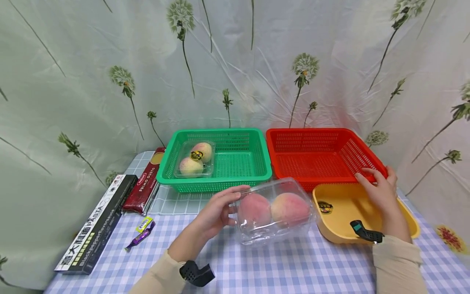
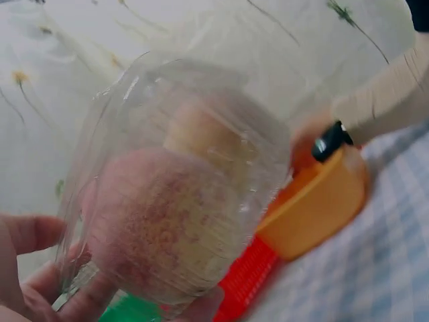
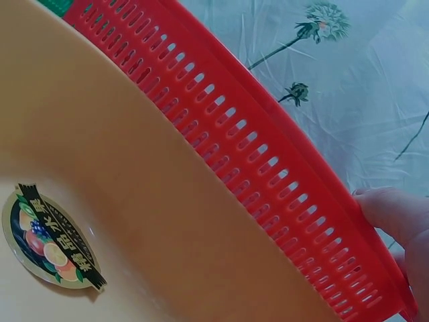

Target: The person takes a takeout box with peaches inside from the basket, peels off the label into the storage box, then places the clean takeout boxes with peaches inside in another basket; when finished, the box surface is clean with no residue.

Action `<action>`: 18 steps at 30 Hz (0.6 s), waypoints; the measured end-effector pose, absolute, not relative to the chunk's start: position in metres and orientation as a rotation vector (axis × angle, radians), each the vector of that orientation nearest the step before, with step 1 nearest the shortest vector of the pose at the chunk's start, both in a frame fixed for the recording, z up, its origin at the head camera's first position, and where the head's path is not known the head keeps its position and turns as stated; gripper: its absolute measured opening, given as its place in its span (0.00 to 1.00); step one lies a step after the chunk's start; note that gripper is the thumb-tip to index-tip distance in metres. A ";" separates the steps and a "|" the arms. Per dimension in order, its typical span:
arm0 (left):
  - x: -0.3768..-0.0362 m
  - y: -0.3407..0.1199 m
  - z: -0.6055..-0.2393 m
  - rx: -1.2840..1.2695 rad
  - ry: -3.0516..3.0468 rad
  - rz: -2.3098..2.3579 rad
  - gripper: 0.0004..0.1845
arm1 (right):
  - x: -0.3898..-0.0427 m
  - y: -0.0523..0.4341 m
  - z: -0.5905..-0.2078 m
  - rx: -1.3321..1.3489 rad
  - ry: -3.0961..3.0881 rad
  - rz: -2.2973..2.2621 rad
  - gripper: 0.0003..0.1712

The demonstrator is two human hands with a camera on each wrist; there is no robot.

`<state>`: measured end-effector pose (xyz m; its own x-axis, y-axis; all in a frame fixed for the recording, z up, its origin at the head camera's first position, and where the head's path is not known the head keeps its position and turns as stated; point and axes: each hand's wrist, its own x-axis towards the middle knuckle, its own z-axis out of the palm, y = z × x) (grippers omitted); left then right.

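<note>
My left hand [image 1: 220,208] grips one end of a clear plastic fruit box [image 1: 273,210] holding two pink-yellow peaches, raised over the checked cloth. In the left wrist view, the thumb and fingers curl around the near end of the box [image 2: 167,181]. My right hand [image 1: 382,194] pinches the rim of the red basket [image 1: 308,179] at its near right corner; the right wrist view shows the thumb [image 3: 385,208] on that rim. Below this hand stands a yellow basin [image 1: 349,212] with an oval fruit sticker [image 3: 53,238] inside it.
A green basket [image 1: 242,163] holds another box of two peaches [image 1: 195,159] on its left side. Further left lie a black-and-white pasta box [image 1: 97,222] and a red spaghetti packet [image 1: 147,181]. Two small wrapped sweets, one yellow [image 1: 144,224] and one purple [image 1: 140,237], lie in front.
</note>
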<state>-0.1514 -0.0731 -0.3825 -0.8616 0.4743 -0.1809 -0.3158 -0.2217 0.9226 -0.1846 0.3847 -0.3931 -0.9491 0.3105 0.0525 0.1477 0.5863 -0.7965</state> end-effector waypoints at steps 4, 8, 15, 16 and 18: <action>-0.154 -0.067 -0.370 0.153 1.522 2.217 0.23 | -0.185 0.383 -0.393 -0.409 -2.624 1.315 0.40; -0.164 -0.054 -0.359 0.099 1.522 2.309 0.23 | -0.184 0.381 -0.393 -0.416 -2.629 1.319 0.40; -0.193 -0.017 -0.343 0.046 1.589 2.427 0.20 | -0.183 0.381 -0.391 -0.405 -2.631 1.304 0.40; -0.197 -0.010 -0.342 0.039 1.613 2.438 0.20 | -0.183 0.381 -0.390 -0.402 -2.630 1.303 0.40; -0.204 0.003 -0.340 0.022 1.646 2.467 0.20 | -0.183 0.382 -0.390 -0.390 -2.625 1.299 0.40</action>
<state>-0.2038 0.0032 -0.3400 -0.9846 0.1531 -0.0846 -0.1369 -0.3733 0.9175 -0.1835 0.3816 -0.3902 -0.9480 0.3144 0.0498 0.1511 0.5821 -0.7990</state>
